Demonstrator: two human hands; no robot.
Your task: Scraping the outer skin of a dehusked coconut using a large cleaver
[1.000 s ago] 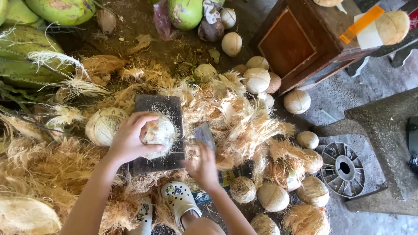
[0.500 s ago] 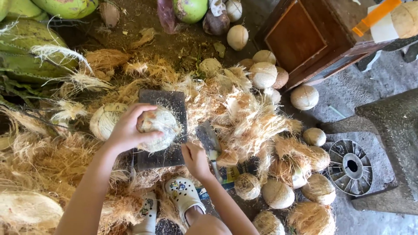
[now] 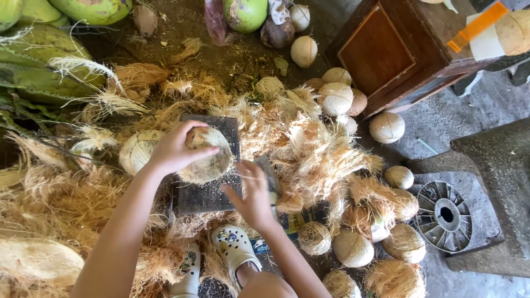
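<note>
Left hand [image 3: 175,148]: grip closed over a husked coconut [image 3: 208,157], fingers curled across its top and near side; it presses the nut down on a dark flat block [image 3: 207,190] set on the ground
Right hand [image 3: 255,193]: grip wrapped round the handle of a grey-bladed chopping tool [image 3: 270,175]; blade just beside the coconut, whether touching cannot be told
Coconut state: outer green husk gone; pale fibre clings over most of it, so trimming looks part done, by my judgement
Done pile: rounded, cleaned coconuts [image 3: 353,247] lie near the right side, some smooth, some hairy
Left to do: whole green coconuts [image 3: 94,8] at the top edge, untouched
Ground: loose husk fibre [image 3: 309,149] heaped all round the block; white clog [image 3: 234,245] below the hands
</note>
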